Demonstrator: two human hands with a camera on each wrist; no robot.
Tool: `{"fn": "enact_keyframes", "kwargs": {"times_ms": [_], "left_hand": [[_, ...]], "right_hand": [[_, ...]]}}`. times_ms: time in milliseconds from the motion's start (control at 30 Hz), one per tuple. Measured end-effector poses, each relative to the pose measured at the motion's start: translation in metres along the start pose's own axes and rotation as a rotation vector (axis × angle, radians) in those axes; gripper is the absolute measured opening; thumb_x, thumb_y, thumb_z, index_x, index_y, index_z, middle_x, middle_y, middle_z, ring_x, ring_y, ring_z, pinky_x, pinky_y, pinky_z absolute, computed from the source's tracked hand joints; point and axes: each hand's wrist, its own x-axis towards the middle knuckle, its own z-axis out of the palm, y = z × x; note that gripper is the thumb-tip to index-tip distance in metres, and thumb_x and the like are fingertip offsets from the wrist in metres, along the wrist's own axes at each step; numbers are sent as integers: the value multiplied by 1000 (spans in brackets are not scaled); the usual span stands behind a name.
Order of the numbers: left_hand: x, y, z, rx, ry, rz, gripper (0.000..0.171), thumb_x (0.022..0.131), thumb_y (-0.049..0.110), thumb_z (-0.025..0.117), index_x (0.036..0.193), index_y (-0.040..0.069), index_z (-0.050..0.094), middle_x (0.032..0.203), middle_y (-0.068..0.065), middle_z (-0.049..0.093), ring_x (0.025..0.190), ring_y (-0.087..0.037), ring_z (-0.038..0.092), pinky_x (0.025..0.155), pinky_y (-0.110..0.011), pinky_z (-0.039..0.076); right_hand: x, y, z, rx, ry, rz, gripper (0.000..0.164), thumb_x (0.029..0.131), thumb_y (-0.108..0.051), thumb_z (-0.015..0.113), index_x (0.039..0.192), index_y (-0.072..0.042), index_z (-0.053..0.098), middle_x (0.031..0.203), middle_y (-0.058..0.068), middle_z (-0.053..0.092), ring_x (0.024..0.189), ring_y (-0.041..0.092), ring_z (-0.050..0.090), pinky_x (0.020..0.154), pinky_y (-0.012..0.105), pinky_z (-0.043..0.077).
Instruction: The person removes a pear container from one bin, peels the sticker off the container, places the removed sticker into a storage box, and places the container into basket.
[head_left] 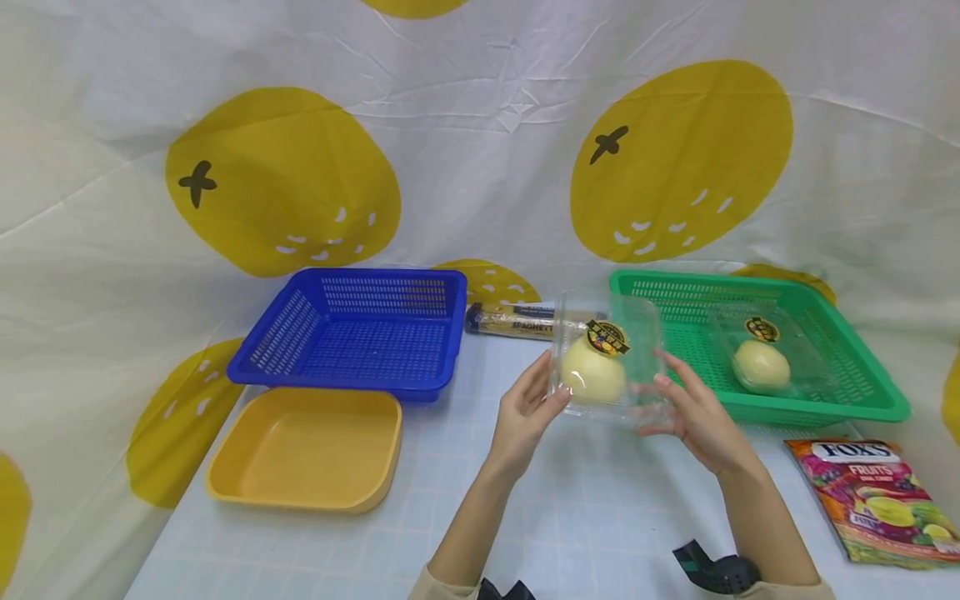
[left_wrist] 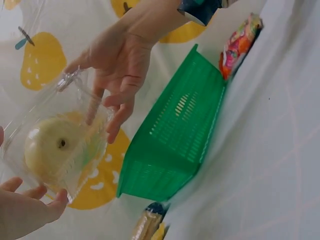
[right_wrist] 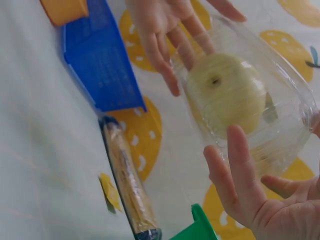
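Both hands hold up a clear plastic box (head_left: 639, 327) with one round, pale yellow fruit (head_left: 591, 377) inside and a dark round label on its lid. My left hand (head_left: 521, 417) grips its left edge, thumb in front. At the right side, my right hand (head_left: 703, 421) holds it with thumb and fingers, some of them seen through the clear plastic. The fruit's dark stem end shows in the left wrist view, where the fruit (left_wrist: 52, 150) sits toward one end of the box. The box is raised above the table, left of the green basket (head_left: 825, 412).
A similar box with a pale fruit (head_left: 761, 365) lies in the green basket. Behind the held box is a spaghetti packet (head_left: 513, 323). A blue basket (head_left: 375, 343) and a yellow tray (head_left: 307, 450) stand left; a Fox's candy bag (head_left: 877, 504) lies front right.
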Motion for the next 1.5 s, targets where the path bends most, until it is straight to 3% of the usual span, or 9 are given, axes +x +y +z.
{"fn": "enact_keyframes", "kwargs": {"times_ms": [333,567,667,933,1133,1367,1500], "left_hand": [[-25,4,-22,5,2,5,66,87,8,62,145,1,30,147,-19,33,135,-30,34,107,-35,31],[-40,3,-33,-13,15,9,67,87,7,61,145,-2,28,147,-21,31,135,-33,33,107,-35,31],[-46,1,-38,-7,21,11,67,87,6,61,144,-3,28,147,-23,31,135,-34,33,107,-33,32],[-63,-7,-50,-13,47,-2,67,86,4,61,142,-7,28,145,-27,32,134,-37,32,106,-29,33],[-73,-15,-58,-17,80,-30,66,86,3,60,142,-9,27,145,-29,30,134,-39,30,104,-26,34],[-81,-22,-66,33,106,-59,66,86,5,62,142,-6,29,145,-29,31,133,-40,32,105,-30,34],[-86,-25,-70,114,119,-99,67,87,8,63,143,-4,29,146,-28,30,134,-39,31,107,-37,30]], "right_hand": [[-5,9,27,-6,6,49,62,102,-22,39,150,-4,3,110,-1,61,88,19,69,68,40,57],[-9,19,42,-25,24,49,60,102,-19,40,151,-5,8,121,30,53,87,22,69,71,38,57],[-12,26,48,-17,24,53,59,102,-18,40,151,-6,9,124,34,50,89,22,69,73,35,56],[-19,42,63,23,34,133,61,99,-14,46,150,-4,14,124,31,53,90,17,68,77,30,55],[-21,50,70,12,50,214,64,96,-15,53,149,-4,20,122,30,56,96,14,66,78,33,54],[-18,59,79,67,70,261,65,91,-13,59,147,-2,27,138,30,39,108,26,58,77,34,54],[-17,65,84,69,76,286,65,89,-13,62,145,0,31,142,27,34,112,31,55,73,34,55]]}}
